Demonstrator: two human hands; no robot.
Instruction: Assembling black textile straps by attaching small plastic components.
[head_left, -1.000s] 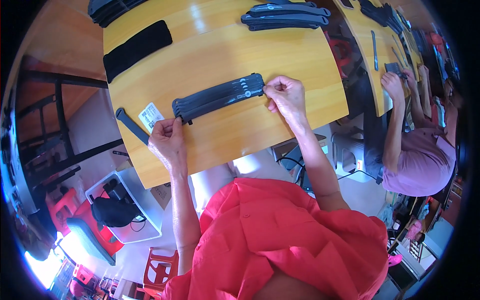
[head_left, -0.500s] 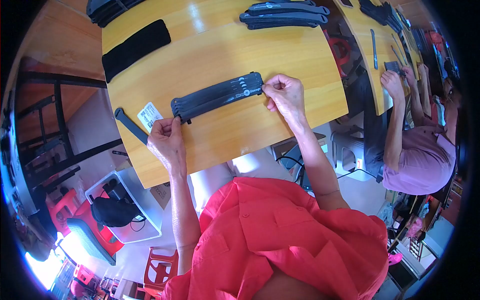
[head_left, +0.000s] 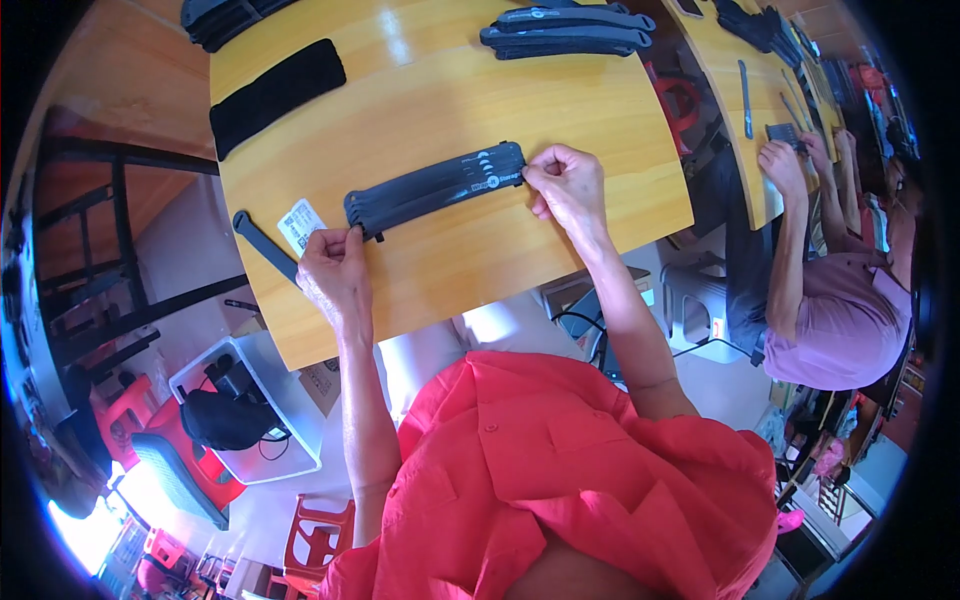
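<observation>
A stack of dark grey storage straps [head_left: 425,192] with white printing lies lengthwise across the wooden table in front of me, its strips slightly fanned. My left hand [head_left: 337,268] pinches the near corner of its left end, thumb against fingers. At the opposite end, my right hand [head_left: 568,190] has its fingertips closed on the edge. A single grey strap [head_left: 264,245] with a looped end lies left of my left hand and runs partly beneath it. Between that strap and the stack sits a white printed label [head_left: 301,226], partly covered by my left fingers.
A black folded cloth-like piece [head_left: 277,97] lies at the table's far left. More strap bundles [head_left: 566,30] are piled along the far edge, with another dark pile [head_left: 235,22] at the far left corner. To the right, a co-worker's hands [head_left: 783,168] are busy at a second table.
Both hands keep their pinch on the ends of the stack and have barely moved. The whole table has shifted slightly in the view.
</observation>
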